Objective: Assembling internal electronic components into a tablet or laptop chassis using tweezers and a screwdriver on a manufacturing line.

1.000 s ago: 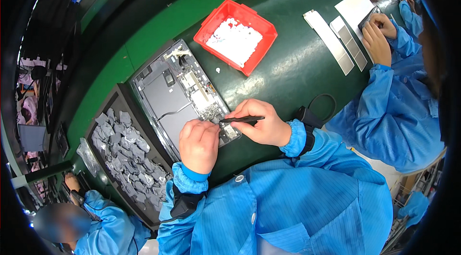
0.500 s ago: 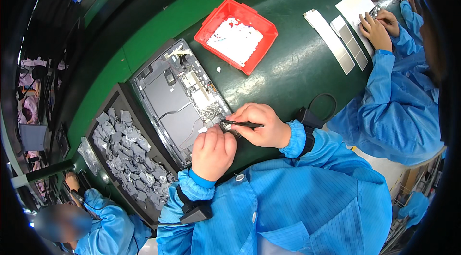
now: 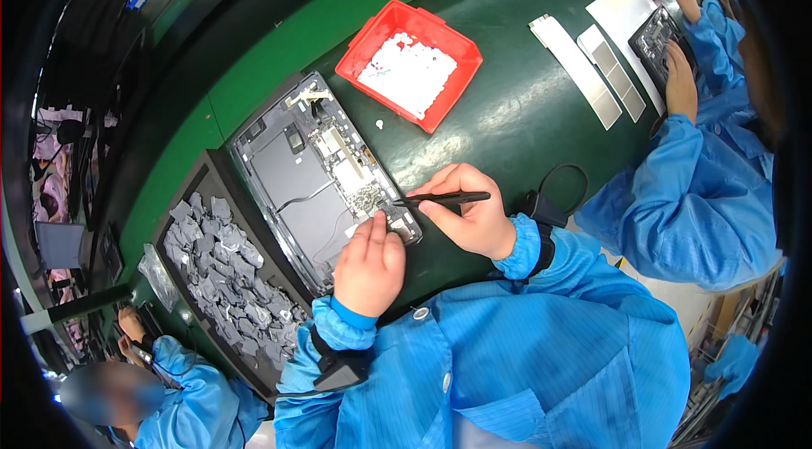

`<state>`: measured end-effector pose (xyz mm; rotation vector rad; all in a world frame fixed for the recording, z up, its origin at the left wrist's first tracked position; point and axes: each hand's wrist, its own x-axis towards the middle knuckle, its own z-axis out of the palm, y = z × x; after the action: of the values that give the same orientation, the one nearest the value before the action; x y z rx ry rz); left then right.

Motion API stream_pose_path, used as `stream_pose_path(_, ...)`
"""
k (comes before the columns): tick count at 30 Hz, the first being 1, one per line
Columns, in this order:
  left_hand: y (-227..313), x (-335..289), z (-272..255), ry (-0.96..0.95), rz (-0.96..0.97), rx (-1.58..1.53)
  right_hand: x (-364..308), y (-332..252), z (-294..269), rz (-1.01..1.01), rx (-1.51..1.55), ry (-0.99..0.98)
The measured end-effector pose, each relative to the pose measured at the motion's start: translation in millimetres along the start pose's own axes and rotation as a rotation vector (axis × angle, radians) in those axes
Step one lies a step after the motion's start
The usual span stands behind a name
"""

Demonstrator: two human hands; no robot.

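An opened laptop chassis (image 3: 292, 174), grey with its circuit board (image 3: 351, 172) bared along one side, lies on the bench before me. In my right hand (image 3: 474, 216) is a pair of black tweezers (image 3: 448, 198), held like a pen. Their tips point left at the near corner of the board; whether they grip anything is too small to tell. My left hand (image 3: 370, 267) rests on the chassis's near end, fingers extended toward the tweezer tips, with nothing visible in it.
A black tray (image 3: 207, 163) of dark grey scraps stands left of the chassis. Beyond is a red bin (image 3: 461, 94) with small white pieces. White strips (image 3: 575, 68) lie to the right, near a co-worker's hands on a dark laptop part (image 3: 653, 41). Another person sits lower left.
My right hand has drawn slightly right, tweezers with it. My left fingers have straightened from a more curled pose. The co-worker at right has a dark laptop part under the hands.
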<state>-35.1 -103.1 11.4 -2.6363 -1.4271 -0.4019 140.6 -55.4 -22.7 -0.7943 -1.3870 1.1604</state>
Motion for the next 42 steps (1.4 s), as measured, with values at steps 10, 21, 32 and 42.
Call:
stream_pose_path(10, -1.9, 1.2, -4.6, -0.030, 0.034, -0.022, -1.2, -4.6, 6.4, -0.097, -0.128, -0.093)
stream_pose_path(21, -17.4, 3.2, -15.4, 0.037, -0.100, -0.261, -1.6, -0.9, 10.6, -0.052, -0.088, -0.079)
stream_pose_path(32, -224.8, -56.2, -37.2, 0.018, -0.649, 0.157, 40.6, -10.6, 34.2, -0.013, -0.291, -0.093)
stream_pose_path(42, -253.6, -54.3, -69.5, -0.056, -0.691, -0.176, 56.8, -3.9, 35.0, -0.118, -0.369, -0.075)
